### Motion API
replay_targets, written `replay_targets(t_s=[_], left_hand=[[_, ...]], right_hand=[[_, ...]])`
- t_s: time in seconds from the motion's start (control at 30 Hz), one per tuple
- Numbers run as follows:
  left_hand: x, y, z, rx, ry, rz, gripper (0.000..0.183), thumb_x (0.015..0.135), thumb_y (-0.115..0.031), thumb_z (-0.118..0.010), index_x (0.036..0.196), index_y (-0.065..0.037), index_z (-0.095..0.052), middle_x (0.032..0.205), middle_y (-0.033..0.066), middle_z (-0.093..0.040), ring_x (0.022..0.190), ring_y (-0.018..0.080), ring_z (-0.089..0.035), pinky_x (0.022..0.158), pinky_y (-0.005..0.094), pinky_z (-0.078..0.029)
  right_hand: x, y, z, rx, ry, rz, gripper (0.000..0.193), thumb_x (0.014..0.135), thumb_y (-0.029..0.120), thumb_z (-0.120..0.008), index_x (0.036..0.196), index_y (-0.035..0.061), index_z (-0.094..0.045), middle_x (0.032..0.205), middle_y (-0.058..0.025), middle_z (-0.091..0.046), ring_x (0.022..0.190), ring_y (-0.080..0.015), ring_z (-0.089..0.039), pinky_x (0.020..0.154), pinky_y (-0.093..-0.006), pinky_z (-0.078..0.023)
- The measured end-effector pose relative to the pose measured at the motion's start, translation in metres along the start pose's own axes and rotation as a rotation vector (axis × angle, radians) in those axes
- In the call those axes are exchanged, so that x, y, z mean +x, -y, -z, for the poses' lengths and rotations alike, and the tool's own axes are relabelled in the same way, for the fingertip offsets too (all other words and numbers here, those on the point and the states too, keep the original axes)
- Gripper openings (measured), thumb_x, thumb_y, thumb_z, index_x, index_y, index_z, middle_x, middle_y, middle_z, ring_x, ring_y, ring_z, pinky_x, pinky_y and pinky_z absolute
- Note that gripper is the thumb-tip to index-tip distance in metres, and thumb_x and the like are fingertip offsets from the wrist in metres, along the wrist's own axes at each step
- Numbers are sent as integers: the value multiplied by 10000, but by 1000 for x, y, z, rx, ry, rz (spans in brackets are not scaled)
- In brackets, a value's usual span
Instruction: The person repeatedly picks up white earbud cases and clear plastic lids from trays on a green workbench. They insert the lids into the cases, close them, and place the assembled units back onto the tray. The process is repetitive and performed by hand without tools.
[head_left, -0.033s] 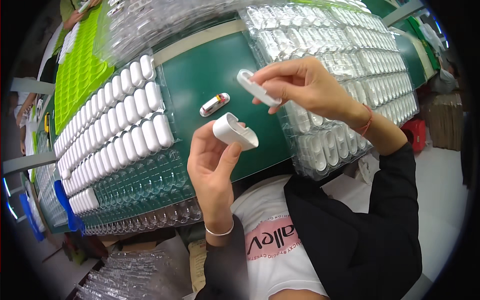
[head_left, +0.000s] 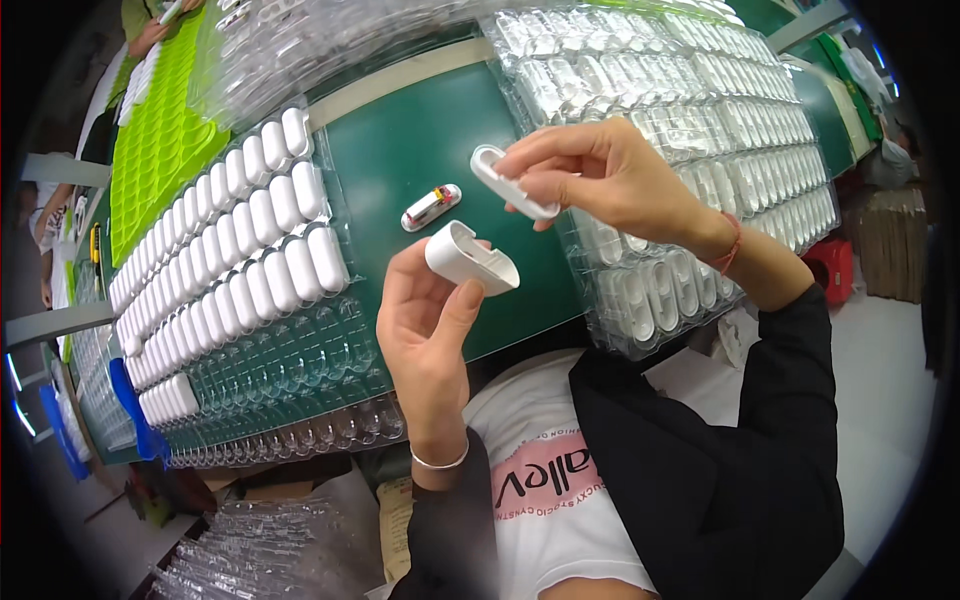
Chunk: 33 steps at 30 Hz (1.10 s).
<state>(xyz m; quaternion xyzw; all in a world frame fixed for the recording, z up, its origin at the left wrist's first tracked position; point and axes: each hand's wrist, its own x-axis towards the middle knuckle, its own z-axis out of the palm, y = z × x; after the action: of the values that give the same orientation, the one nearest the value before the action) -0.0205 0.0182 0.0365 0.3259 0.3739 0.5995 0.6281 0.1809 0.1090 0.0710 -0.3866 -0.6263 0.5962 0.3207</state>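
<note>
Left hand (head_left: 428, 350) grips white casing (head_left: 455, 258); right hand (head_left: 622, 178) pinches white cover (head_left: 503, 189), just tilted, baring more hollow; the two remain apart.

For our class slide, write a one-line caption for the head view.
Left hand holds a white casing, right hand a slim white piece, above a green tabletop.

Left hand (head_left: 425, 345): centre of frame, raised nearly upright. Left forearm (head_left: 450, 530) enters from the lower edge. Left thumb (head_left: 458, 318) extends up and to the right, opposing curled fingers that are partly hidden; grip closed. Right hand (head_left: 625, 180): above and right of centre, thumb and index finger drawn into a pinch directed left, other fingers bent beneath. Right forearm (head_left: 768, 265) slopes down toward the right of frame. Hands apart, not touching.
</note>
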Motion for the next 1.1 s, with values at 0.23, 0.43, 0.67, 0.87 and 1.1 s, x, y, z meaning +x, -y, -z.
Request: replay_targets(t_s=[0.23,0.43,0.67,0.87,1.1], left_hand=[[3,9,1,-38,-26,-43,435,920,-56,-626,1302,50,-448,1189,154,-596,1089,188,-586,918,325,-486],[4,10,1,-8,43,-84,460,937,-88,-602,1323,65,-405,1214,171,-579,1079,176,-582,862,301,-482],[-1,11,4,5,25,-113,464,930,-86,-613,1321,63,-413,1206,164,-584,1072,178,-586,874,304,-483],[0,12,4,14,18,-101,489,926,-81,-621,1337,68,-402,1218,153,-577,1115,191,-580,940,329,-477],[-1,14,3,60,0,-136,467,926,-81,-617,1324,55,-414,1270,177,-556,1083,185,-588,890,313,-490]], right_hand=[[-3,-8,-17,-68,-3,174,168,871,52,-675,1030,-5,-675,1035,-67,-655,966,-135,-644,791,-290,-582],[-9,-7,-22,-105,-17,184,198,859,62,-689,1047,4,-666,1059,-72,-647,970,-149,-648,813,-301,-579],[-13,-4,-21,-103,-8,237,259,826,45,-709,1080,28,-665,1107,-75,-626,959,-167,-652,810,-311,-584],[-14,-3,-19,-216,15,315,292,794,-35,-723,1075,35,-685,1148,-100,-582,1015,-169,-632,823,-281,-596],[-13,-3,-20,-294,-2,387,284,794,-39,-713,1067,35,-691,1132,-110,-600,1003,-181,-642,809,-291,-602]])
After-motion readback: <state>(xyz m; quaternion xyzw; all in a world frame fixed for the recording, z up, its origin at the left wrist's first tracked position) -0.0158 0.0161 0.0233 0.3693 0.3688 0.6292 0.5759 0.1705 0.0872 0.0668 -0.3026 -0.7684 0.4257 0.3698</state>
